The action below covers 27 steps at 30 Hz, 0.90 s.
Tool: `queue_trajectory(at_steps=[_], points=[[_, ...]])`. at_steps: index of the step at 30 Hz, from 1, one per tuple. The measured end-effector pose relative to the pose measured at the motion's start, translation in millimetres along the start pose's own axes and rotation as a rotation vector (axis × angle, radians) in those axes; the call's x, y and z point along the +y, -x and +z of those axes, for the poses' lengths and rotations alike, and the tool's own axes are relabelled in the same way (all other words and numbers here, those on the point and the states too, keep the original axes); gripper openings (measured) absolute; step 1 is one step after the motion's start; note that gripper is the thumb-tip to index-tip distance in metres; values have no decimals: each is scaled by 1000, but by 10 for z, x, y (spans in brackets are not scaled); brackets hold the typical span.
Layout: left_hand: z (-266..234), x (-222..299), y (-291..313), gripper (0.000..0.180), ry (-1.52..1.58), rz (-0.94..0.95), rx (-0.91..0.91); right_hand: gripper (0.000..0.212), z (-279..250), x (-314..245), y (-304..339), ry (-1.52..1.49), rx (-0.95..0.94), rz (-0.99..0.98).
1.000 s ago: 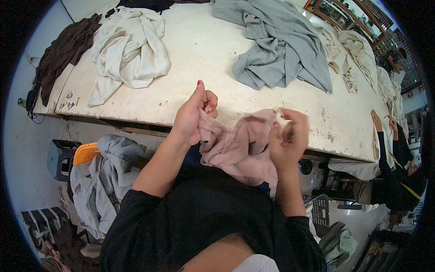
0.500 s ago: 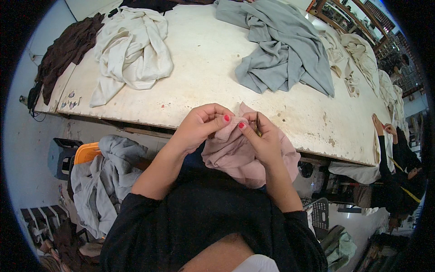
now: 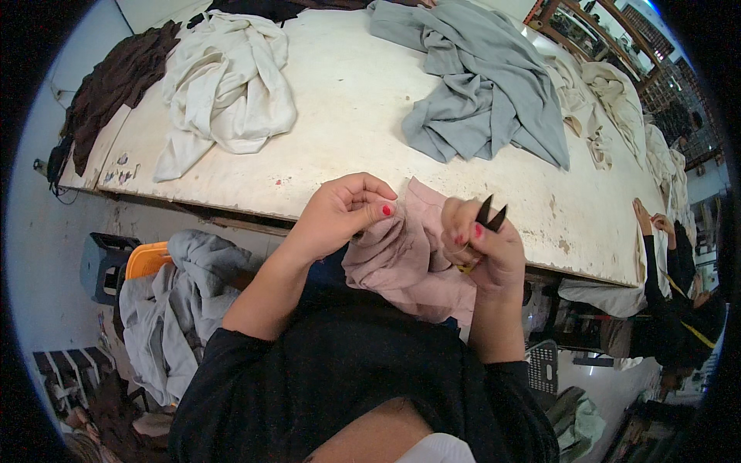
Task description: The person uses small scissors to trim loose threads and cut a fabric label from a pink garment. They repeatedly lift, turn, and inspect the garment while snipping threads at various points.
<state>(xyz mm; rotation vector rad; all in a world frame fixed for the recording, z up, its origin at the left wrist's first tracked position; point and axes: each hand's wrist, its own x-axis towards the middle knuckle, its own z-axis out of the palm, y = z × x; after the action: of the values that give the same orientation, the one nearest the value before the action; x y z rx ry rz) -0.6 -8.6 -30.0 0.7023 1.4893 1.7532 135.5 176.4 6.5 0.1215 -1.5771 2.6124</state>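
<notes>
Pink cloth [image 3: 409, 266] hangs bunched at the near table edge, in front of my body. Its upper edge is pinched between the thumb and fingers of my left hand [image 3: 351, 208]. To the right of that pinch, my right hand [image 3: 494, 247] is closed round a pair of thread snips [image 3: 494, 213]. Their two dark blades point up and stand apart. The snips' handle is mostly hidden in my palm, and the right fingers are partly blurred. Part of the cloth lies behind and beside my right hand.
On the pale worktable [image 3: 347, 100] lie heaps of white cloth [image 3: 228, 85], grey-blue cloth [image 3: 494, 92] and dark brown cloth [image 3: 123, 77]. Grey cloth hangs over an orange basket [image 3: 147, 262] at lower left. Another person's arm [image 3: 656, 255] reaches to the table at far right.
My right hand has moved right, away from my left fingers, and turned so the snips' blades show upward. My left hand keeps its pinch on the pink cloth.
</notes>
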Motion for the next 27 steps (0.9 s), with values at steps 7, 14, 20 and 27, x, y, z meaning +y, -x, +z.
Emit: queue_trajectory(at_steps=[7, 14, 20, 27], points=[[5, -17, -9, 14, 76, 69, -8, 35, 88, 60, 61, 1227, 222, -158], [43, 24, 11, 15, 86, 35, -49, 30, 274, 51, 259, 1048, 85, -84], [80, 85, 55, 17, 96, 49, -119, 30, 217, 177, 146, 994, 129, -226], [92, 115, 101, 16, 72, 60, -149, 30, 147, 186, 152, 855, 45, -172]])
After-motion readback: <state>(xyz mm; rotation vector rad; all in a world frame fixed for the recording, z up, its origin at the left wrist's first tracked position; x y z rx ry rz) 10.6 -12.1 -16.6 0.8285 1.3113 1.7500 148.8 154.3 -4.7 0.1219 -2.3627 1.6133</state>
